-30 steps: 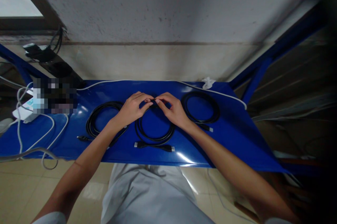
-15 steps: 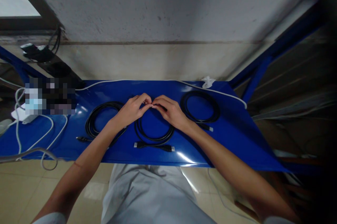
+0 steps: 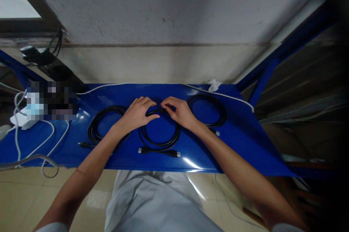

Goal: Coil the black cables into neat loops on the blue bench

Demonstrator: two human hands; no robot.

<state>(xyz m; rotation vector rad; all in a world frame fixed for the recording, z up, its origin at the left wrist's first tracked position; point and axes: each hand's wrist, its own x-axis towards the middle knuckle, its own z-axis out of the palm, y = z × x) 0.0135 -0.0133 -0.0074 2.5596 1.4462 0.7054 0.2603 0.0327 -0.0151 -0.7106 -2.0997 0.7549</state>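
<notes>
A coiled black cable (image 3: 160, 148) with flat metal-tipped plugs lies on the blue tabletop (image 3: 240, 145), both plugs at its near side. My left hand (image 3: 138, 113) is at the upper left of this coil, thumb and fingers spread apart around a stretch of it. At the coil's far side, my right hand (image 3: 180, 111) pinches with thumb and fingertips at the cable; the exact contact is small and partly hidden. A second coiled black cable (image 3: 91, 126) lies to the left, partly under my left forearm. Another coil, a third black cable (image 3: 224, 115), rests beyond my right wrist.
A white cord (image 3: 226, 96) runs along the table's back edge, near a crumpled white scrap (image 3: 214, 85). On the left are a white power strip (image 3: 23, 120), looping pale cables (image 3: 51, 135) and a dark object (image 3: 58, 68). Blue frame bars (image 3: 264, 83) rise at the right.
My hands have moved slightly apart from touching fingertips. The left thumb and fingers have opened, and a stretch of the middle cable now shows between the hands. The coils have stayed in place.
</notes>
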